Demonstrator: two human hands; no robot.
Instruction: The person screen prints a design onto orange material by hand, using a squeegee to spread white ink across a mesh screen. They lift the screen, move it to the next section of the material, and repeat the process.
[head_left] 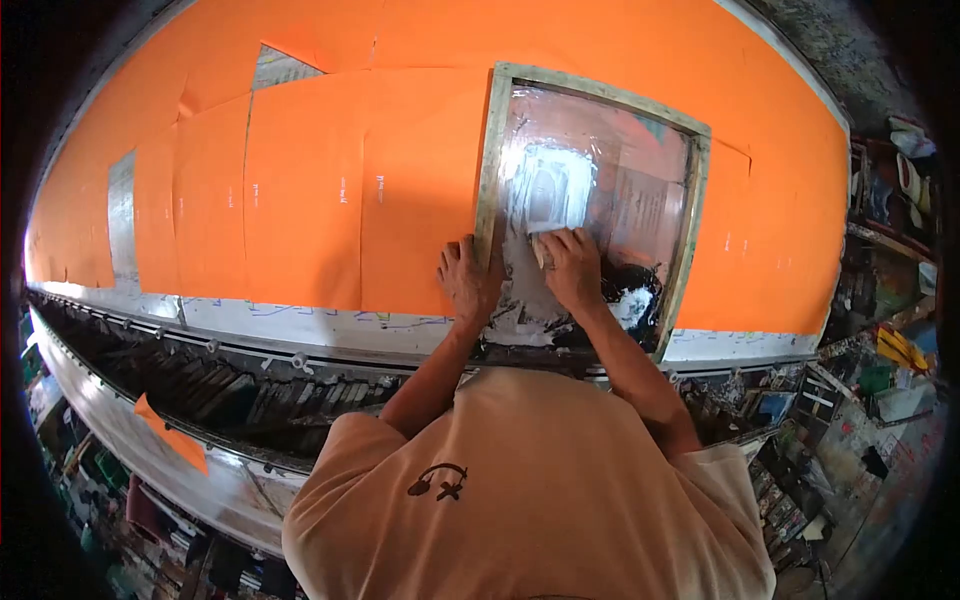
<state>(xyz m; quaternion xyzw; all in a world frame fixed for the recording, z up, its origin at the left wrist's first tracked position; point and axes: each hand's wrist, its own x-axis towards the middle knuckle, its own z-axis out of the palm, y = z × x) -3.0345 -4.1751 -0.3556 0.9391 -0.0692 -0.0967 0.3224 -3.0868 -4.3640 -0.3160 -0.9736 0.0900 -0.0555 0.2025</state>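
Note:
A wooden-framed printing screen (695,200) lies on orange sheets. Its mesh carries a bright white patch (545,190), with white and black ink smeared near the lower edge. My left hand (468,280) grips the frame's left side, fingers outside the wood and the thumb side over it. Over the mesh, just below the white patch, my right hand (570,265) is closed on a small pale squeegee (542,252). Most of that tool is hidden by the fingers. A black blob of ink (632,283) with white on it sits right of my right wrist.
Orange sheets (300,200) with small white prints cover the long table, overlapping in places. A metal rail (215,347) runs along the near edge. Below it a shelf holds several dark slats (215,395). An orange scrap (172,435) hangs at left; clutter (890,380) fills the right.

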